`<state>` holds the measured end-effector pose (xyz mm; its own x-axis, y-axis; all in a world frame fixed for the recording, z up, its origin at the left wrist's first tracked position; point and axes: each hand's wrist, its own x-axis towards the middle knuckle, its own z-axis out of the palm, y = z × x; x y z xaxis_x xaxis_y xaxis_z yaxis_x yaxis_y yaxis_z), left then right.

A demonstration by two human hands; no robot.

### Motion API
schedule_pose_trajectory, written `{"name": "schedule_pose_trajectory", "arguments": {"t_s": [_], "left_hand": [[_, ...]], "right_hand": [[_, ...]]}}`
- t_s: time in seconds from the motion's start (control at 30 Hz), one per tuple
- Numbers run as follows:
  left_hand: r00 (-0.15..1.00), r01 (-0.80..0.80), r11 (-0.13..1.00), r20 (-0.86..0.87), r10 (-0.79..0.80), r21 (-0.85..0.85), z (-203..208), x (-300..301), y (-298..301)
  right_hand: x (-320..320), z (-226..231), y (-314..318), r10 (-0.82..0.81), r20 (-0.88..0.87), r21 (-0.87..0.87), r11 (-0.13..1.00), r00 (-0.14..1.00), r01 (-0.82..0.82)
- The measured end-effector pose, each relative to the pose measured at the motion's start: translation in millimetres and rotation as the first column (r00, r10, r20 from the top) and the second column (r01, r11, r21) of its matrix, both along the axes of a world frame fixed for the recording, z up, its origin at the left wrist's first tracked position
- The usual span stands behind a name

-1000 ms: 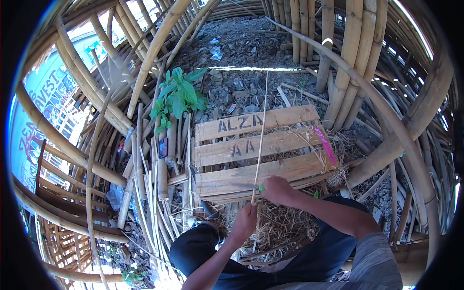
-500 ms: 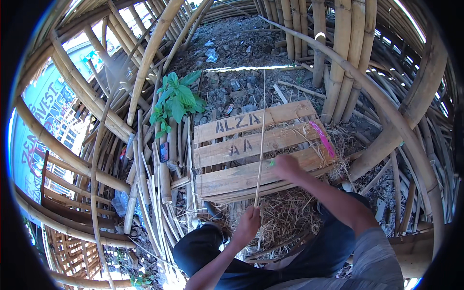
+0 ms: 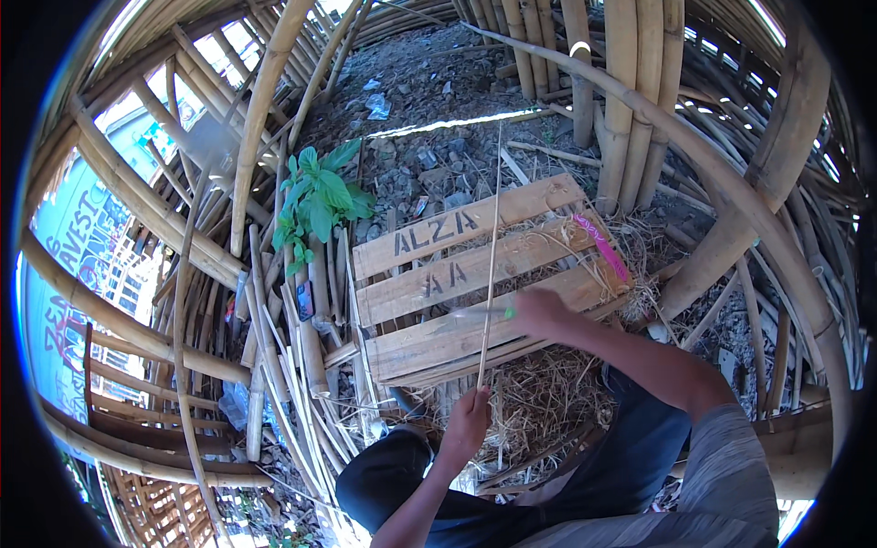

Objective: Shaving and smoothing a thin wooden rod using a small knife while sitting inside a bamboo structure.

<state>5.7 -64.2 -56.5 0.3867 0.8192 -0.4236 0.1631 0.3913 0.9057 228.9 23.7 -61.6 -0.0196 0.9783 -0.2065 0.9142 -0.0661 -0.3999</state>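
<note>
Wooden pallet (image 3: 475,283) lying at centre, stacked bamboo poles (image 3: 274,365) at 9 o'clock. Thin bamboo strip (image 3: 491,265) upright across it, base clenched in left hand (image 3: 468,422). Right hand (image 3: 539,312), gripping a green-handled blade (image 3: 482,312), now higher at 3 o'clock of strip, suggesting shaving underway.

Bamboo pole walls (image 3: 630,100), stony dirt floor (image 3: 429,82), wooden pallet (image 3: 457,274), sunlit.
</note>
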Motion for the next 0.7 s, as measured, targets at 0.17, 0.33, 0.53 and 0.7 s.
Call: {"name": "schedule_pose_trajectory", "arguments": {"t_s": [0.17,0.33,0.53,0.7], "left_hand": [[0.933,0.208,0.898,-0.353,-0.063,0.388,-6,-1,7],[0.907,0.215,0.846,-0.422,0.013,0.488,-8,8,26],[0.999,-0.007,0.991,-0.040,0.013,0.131,-8,17,38],[0.996,-0.057,0.982,0.059,0.069,-0.181,11,21,26]], "right_hand": [[-43,17,-33,0.269,0.024,0.069,0.960,0.963,-0.270],[-39,8,-8,0.118,-0.006,0.218,0.969,0.993,-0.114],[-40,1,-5,0.038,-0.062,0.227,0.974,0.997,-0.022],[-45,12,-27,0.227,0.010,0.068,0.971,0.974,-0.227]]}}
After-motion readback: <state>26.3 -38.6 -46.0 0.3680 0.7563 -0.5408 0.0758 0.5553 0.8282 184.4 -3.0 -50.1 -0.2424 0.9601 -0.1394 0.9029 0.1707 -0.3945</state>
